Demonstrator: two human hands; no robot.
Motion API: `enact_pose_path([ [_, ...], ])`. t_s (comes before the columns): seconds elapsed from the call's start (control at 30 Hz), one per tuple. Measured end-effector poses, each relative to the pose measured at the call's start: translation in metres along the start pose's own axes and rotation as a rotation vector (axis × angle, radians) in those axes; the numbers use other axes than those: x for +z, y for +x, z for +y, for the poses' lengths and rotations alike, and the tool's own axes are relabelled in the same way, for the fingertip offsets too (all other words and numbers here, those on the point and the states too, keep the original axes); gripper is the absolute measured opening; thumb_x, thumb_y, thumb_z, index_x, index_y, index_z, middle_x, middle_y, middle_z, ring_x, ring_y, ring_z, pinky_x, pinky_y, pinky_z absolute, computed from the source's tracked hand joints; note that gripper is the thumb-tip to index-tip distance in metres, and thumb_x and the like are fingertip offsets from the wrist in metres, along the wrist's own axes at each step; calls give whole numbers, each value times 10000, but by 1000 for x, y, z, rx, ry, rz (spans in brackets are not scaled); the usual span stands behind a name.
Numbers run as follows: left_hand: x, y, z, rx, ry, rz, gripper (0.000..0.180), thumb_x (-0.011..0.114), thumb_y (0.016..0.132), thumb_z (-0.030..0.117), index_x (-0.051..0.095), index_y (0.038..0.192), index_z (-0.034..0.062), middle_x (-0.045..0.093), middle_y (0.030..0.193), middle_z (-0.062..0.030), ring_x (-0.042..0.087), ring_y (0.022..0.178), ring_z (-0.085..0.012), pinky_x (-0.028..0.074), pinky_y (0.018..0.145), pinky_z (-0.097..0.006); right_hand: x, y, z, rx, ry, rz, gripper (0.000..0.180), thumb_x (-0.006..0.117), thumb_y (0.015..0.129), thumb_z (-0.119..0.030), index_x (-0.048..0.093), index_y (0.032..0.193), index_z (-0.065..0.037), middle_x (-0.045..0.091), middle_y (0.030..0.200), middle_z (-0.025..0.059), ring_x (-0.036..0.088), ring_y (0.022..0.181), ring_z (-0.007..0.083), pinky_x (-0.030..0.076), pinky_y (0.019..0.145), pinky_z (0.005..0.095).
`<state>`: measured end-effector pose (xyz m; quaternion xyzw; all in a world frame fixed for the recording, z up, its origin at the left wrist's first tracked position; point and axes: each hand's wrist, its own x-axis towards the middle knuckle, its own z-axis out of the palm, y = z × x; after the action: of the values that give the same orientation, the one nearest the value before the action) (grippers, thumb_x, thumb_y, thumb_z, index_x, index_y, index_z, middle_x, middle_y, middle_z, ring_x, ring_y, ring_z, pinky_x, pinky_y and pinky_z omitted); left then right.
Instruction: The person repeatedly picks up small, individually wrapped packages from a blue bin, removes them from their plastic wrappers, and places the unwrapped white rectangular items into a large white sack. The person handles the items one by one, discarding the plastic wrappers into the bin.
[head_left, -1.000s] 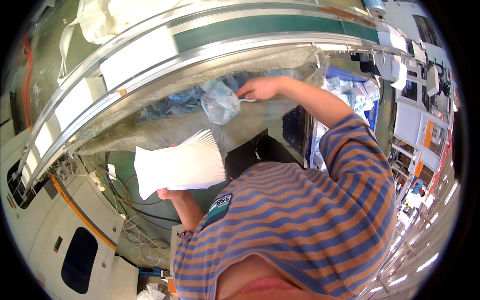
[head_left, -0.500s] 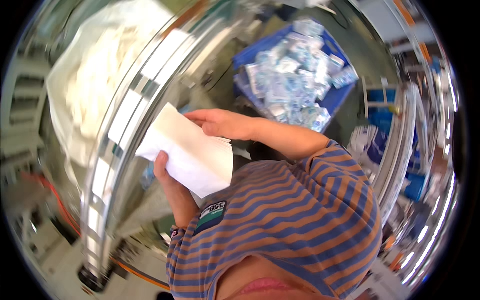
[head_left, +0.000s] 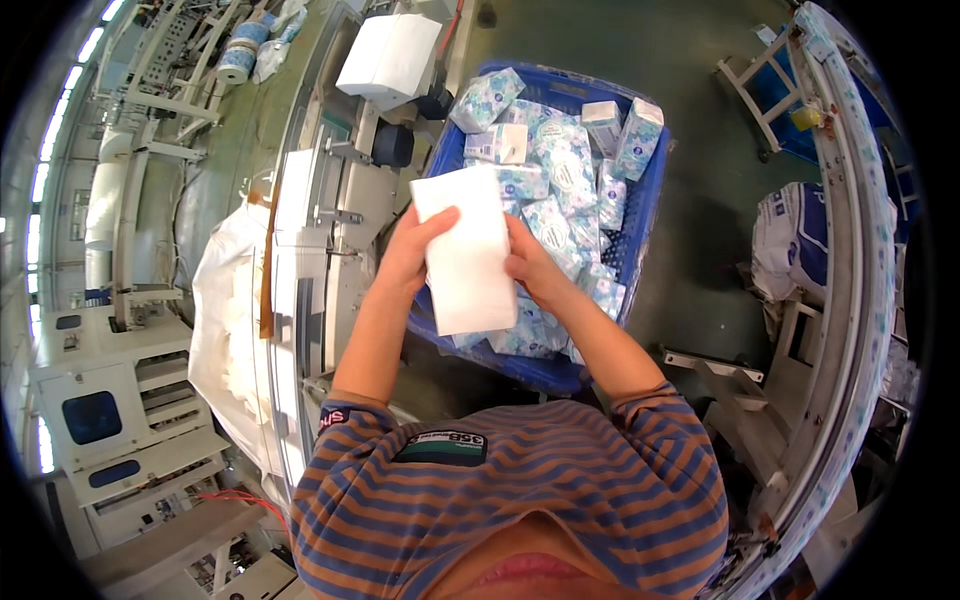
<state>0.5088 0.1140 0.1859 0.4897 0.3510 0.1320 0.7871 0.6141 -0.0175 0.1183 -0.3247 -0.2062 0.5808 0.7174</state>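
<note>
Both my hands hold a stack of white folded tissues (head_left: 466, 265), its broad side facing up. My left hand (head_left: 408, 248) grips the left edge, with the thumb lying on top. On the right edge, my right hand (head_left: 535, 262) has its fingers closed round the side, partly hidden by the stack. Beneath and beyond the stack is a blue plastic crate (head_left: 545, 378), heaped with wrapped tissue packs (head_left: 565, 165) in a blue and white floral print. The stack covers part of the crate and its packs.
A machine bed (head_left: 325, 200) runs along my left, with a white paper block (head_left: 388, 58) at its far end. Beside it hangs a large translucent bag (head_left: 225, 320) of white scraps. At right stand a long metal-framed conveyor (head_left: 850, 200) and a white and purple sack (head_left: 788, 245).
My view has turned, bringing the crate in front of me. The tissue stack has moved from beside the machine rail to over the crate, and my right hand has shifted to its right edge.
</note>
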Motion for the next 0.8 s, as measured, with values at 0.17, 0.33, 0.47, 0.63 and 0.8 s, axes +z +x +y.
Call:
enact_pose_path([
  [0.17, -30, 99, -4, -67, 66, 204, 543, 626, 767, 298, 413, 1187, 28, 535, 1065, -70, 501, 987, -180, 372, 857, -419, -47, 18, -1, 125, 280, 147, 551, 589, 710, -56, 367, 1212, -12, 510, 1116, 115, 528, 988, 209, 434, 837, 312],
  [0.33, -96, 216, 16, 220, 5, 413, 444, 579, 735, 126, 434, 1152, 89, 511, 1070, -46, 490, 946, -199, 344, 852, -455, -81, -7, -10, 85, 369, 263, 586, 581, 677, -47, 348, 1212, 14, 503, 1116, 137, 532, 993, 248, 449, 844, 355],
  [0.47, -105, 254, 34, 366, -138, 109, 502, 528, 648, -7, 439, 1134, 84, 504, 1095, -66, 486, 989, -232, 377, 837, -424, -97, -37, -2, 52, 348, 374, 673, 654, 673, -183, 335, 1233, 11, 487, 1142, 146, 522, 1000, 259, 449, 840, 367],
  [0.63, -102, 242, 93, 598, -158, -71, 627, 436, 663, -113, 356, 1258, 67, 351, 1308, -99, 317, 1228, -275, 313, 972, -411, -100, -52, 13, 139, 375, 424, 736, 688, 651, -287, 347, 1237, -3, 500, 1134, 141, 521, 1006, 265, 445, 846, 364],
  [0.8, -107, 247, 134, 704, 584, 98, 520, 484, 739, -79, 372, 1242, -7, 410, 1271, -110, 389, 1191, -243, 339, 968, -356, -84, -40, 20, 117, 336, 441, 724, 687, 635, -255, 355, 1230, -10, 504, 1126, 133, 522, 1002, 267, 444, 846, 372],
])
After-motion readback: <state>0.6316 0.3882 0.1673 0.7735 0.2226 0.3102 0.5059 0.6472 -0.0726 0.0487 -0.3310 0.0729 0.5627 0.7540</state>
